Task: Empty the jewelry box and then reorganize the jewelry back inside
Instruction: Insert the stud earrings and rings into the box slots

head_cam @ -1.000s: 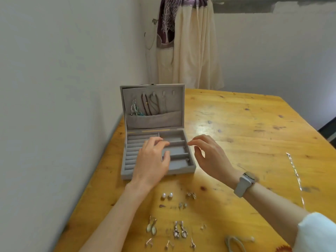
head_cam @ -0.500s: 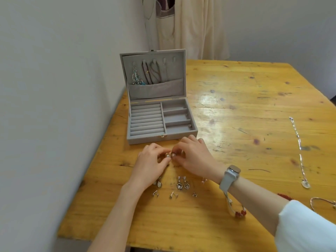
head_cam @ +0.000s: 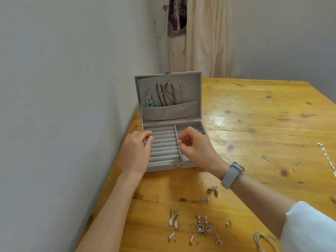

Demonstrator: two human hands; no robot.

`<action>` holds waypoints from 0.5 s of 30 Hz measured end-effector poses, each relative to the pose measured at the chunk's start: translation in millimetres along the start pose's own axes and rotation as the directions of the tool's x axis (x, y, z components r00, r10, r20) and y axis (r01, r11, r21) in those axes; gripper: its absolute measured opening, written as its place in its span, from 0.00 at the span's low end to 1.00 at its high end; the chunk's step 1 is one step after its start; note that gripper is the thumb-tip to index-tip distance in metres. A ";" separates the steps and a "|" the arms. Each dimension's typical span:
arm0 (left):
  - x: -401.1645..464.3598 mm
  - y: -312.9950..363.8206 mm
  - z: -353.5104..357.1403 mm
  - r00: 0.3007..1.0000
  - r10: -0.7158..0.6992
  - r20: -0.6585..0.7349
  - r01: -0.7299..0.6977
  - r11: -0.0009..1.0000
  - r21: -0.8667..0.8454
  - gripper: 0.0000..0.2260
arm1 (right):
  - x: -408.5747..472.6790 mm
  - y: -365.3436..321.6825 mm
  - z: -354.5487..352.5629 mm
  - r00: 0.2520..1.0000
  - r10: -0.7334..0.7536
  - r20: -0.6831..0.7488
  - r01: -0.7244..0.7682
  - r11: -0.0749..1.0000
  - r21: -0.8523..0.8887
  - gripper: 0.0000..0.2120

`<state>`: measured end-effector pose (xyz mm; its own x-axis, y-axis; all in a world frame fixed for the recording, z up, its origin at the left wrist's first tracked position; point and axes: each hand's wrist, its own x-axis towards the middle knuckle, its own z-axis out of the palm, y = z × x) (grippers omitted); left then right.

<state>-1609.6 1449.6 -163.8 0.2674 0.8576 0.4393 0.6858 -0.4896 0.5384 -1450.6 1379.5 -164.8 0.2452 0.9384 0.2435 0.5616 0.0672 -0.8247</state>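
I see the grey jewelry box (head_cam: 169,124) standing open on the wooden bench (head_cam: 254,124), close to the wall on the left, its lid upright. Necklaces (head_cam: 167,94) hang from hooks inside the lid, their lower ends tucked into the fabric pocket (head_cam: 171,110); a silver piece with turquoise bits (head_cam: 150,100) hangs at the left. The base has a block of ring rolls (head_cam: 163,145) on the left and small compartments (head_cam: 189,128) on the right. Both hands are over the base. My reading of the left hand (head_cam: 137,151): fingers curled, thumb and forefinger pinching a small stud earring (head_cam: 150,136) above the left edge of the ring rolls. The right hand (head_cam: 196,148) is likewise curled, fingertips pinched on a small pale object at the divider between rolls and compartments; it is too small to identify with certainty. A grey watch (head_cam: 231,174) is on the right wrist, and a white sleeve (head_cam: 309,228) shows at lower right. Loose on the bench, nearer to me than the box: a pair of pearl drop earrings (head_cam: 173,221), a pair of dark stone drop earrings (head_cam: 204,225), several small studs (head_cam: 193,240), a gold cluster pair (head_cam: 213,189) and a tiny pair (head_cam: 205,198) just below it. A thin pale bangle (head_cam: 261,240) lies at the bottom right, partly cut off. A silver chain (head_cam: 327,159) runs along the right edge, well apart from the rest. Cream fabric (head_cam: 200,37) hangs behind the bench.
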 end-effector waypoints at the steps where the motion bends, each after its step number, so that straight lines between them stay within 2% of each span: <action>1: 9.3 -4.3 5.1 0.999 0.025 -0.027 -0.024 0.998 0.060 0.09 | 9.2 1.8 3.8 1.000 0.014 -0.007 -0.014 1.000 0.006 0.03; 7: 42.9 -24.9 27.9 0.956 0.278 -0.098 -0.226 0.905 0.361 0.06 | 44.2 19.3 21.1 0.997 0.077 -0.028 -0.077 0.997 -0.003 0.01; 15: 52.5 -41.7 40.3 0.958 0.287 -0.015 -0.252 0.864 0.435 0.08 | 55.3 29.1 29.1 0.999 0.036 -0.027 -0.037 0.998 -0.047 0.01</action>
<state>-1596.8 1521.4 -192.2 0.4427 0.6784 0.5863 0.8198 -0.5712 0.0420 -1443.7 1443.2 -190.1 0.2862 0.9308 0.2272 0.5885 0.0164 -0.8083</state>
